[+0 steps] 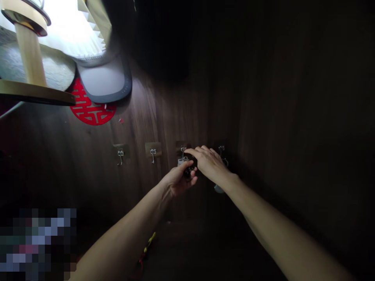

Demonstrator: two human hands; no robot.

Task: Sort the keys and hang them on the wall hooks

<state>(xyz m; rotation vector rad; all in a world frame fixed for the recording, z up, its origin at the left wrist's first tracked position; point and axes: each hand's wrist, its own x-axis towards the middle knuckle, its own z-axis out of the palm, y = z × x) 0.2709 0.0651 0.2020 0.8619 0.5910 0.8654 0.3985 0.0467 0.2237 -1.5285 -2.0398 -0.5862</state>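
Note:
My left hand (pixel 182 177) is closed around a small dark, partly shiny bundle (pixel 189 171), too dim and covered to name. A pale, clear-looking piece (pixel 182 160) shows above my thumb, just under the third wall hook (pixel 183 149). My right hand (pixel 209 160) is to the right of it with fingers stretched out, the index fingertip at or very near that hook. Whether it touches the metal I cannot tell. Behind my right wrist is the fourth hook (pixel 221 148), with something pale (pixel 218 189) showing below it, mostly hidden.
Two more hooks, one at the left (pixel 120 153) and one beside it (pixel 152 151), are stuck on the dark wood panel. Above them are a grey cap (pixel 102 80), a red paper cutout (pixel 96 115) and a wooden stand (pixel 31 54). A yellow-and-red cord (pixel 149 242) lies low down.

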